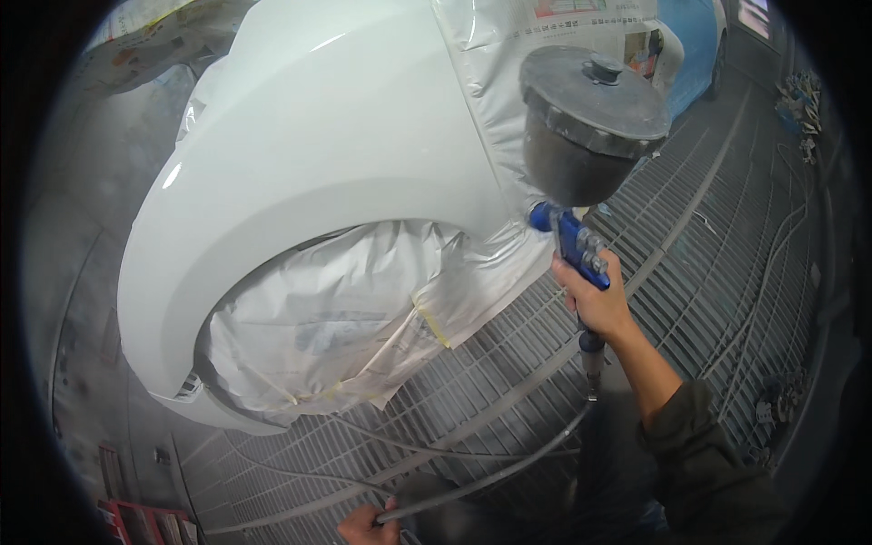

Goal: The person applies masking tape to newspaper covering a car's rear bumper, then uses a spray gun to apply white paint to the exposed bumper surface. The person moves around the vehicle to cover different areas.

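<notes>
Evidently, in the head view, the right hand (599, 295) grasps the blue spray gun (574, 247), just off the right edge of the white fender (345, 136) and above the floor grating (690, 318). The left hand (365, 525) is closed around the hose (477, 486), low in view. For sound work, I judge, the gun should face the fender squarely, at an even distance, hose held clear. The gun's lidded grey cup (581, 163) looks smudged; the fender appears smooth and glossy, crinkled masking sheet (341, 313) filling its wheel arch (272, 232).
</notes>
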A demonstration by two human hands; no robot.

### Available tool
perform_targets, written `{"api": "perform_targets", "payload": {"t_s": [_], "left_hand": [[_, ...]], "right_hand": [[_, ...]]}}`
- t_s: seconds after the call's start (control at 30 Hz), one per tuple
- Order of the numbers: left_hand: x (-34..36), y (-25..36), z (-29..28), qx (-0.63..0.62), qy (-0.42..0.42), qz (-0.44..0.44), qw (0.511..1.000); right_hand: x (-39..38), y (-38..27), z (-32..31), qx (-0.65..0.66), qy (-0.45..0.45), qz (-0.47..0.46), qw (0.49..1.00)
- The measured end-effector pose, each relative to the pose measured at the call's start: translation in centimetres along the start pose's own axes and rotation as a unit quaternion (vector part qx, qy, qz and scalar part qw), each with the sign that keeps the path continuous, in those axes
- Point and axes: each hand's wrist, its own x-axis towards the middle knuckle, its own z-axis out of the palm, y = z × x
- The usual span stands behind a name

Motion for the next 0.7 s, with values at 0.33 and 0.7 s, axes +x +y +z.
{"api": "perform_targets", "payload": {"t_s": [0.33,0.7], "left_hand": [[0.3,2.6,1.7,0.017,-0.022,0.005,1.000],[-1.5,-1.5,1.3,0.059,0.002,-0.027,0.998]], "right_hand": [[-2.7,3.8,0.4,0.094,-0.132,0.033,0.986],[-2.9,8.7,1.1,0.119,-0.043,0.024,0.992]]}}
